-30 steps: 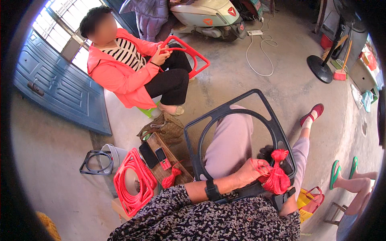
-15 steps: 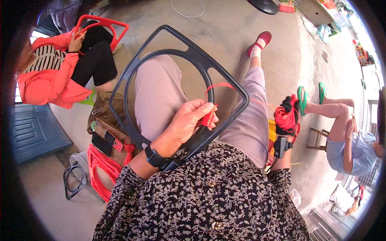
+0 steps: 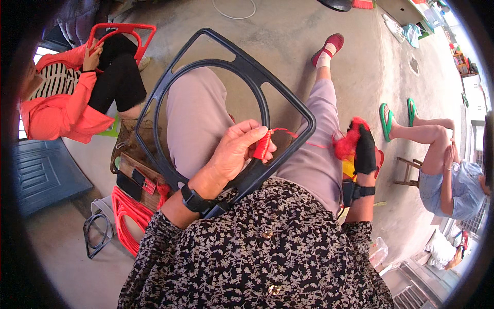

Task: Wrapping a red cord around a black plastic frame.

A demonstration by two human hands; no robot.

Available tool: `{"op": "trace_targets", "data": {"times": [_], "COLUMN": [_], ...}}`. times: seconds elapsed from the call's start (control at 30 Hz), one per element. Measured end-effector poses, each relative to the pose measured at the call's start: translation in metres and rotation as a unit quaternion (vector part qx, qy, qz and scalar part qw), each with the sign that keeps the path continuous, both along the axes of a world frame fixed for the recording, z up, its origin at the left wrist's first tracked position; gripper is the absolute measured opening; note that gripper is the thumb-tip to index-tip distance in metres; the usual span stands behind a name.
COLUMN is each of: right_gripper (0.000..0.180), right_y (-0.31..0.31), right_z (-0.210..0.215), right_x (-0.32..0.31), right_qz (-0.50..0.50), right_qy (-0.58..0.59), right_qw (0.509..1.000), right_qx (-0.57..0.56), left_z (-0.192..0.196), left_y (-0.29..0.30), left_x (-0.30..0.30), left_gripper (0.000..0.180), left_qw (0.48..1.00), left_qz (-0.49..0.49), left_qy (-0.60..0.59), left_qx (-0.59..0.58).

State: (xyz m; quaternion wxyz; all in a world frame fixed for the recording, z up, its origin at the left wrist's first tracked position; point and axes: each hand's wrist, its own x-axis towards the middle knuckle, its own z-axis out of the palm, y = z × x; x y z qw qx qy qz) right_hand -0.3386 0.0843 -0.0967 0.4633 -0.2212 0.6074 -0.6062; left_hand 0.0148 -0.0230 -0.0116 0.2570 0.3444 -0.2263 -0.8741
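Note:
A black frame [image 3: 246,63], squarish with a round ring inside it, rests on my lap. My left hand [image 3: 231,152] pinches a tight coil of red cord [image 3: 262,145] wound around the ring's near right part, thumb on top. From the coil's upper end a loose red strand runs right, across my thigh. Beside my right knee, my right hand [image 3: 366,152], in a black glove, is closed on a bundle of red cord [image 3: 347,140], which is blurred by motion. Its fingertips are partly hidden.
At the left, a person in a coral jacket holds a red frame [image 3: 148,45]. Red frames [image 3: 125,213] and a wooden board [image 3: 149,198] lie by my left side, near small black frames [image 3: 95,234]. Another person sits on a stool [image 3: 408,171] at the right.
The strand that looped over the ring now leaves the coil's top end toward the right. My right hand has turned, with the cord bundle swinging to its left side. My left hand keeps its pinch.

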Motion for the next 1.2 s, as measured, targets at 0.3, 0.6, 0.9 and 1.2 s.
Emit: {"op": "trace_targets", "data": {"times": [0.3, 0.6, 0.9, 1.2], "right_gripper": [0.035, 0.043, 0.051, 0.031], "right_y": [-0.117, -0.101, -0.104, -0.064], "right_z": [0.000, 0.057, 0.085, 0.024], "right_x": [0.163, 0.190, 0.181, 0.144], "right_qz": [0.165, 0.418, 0.383, 0.161], "right_qy": [-0.161, -0.303, -0.360, -0.233], "right_qw": [0.963, 0.839, 0.848, 0.954], "right_qx": [-0.141, -0.171, -0.067, -0.101], "left_z": [-0.004, -0.006, -0.013, -0.006], "left_y": [0.005, 0.011, 0.009, 0.007], "left_x": [-0.006, -0.010, -0.004, -0.004], "left_gripper": [0.028, 0.024, 0.017, 0.020], "left_qw": [0.998, 0.998, 0.997, 0.995], "left_qz": [-0.054, 0.036, -0.008, -0.013], "left_qy": [0.018, 0.040, 0.025, -0.025], "left_qx": [0.008, -0.031, -0.078, -0.097]}}
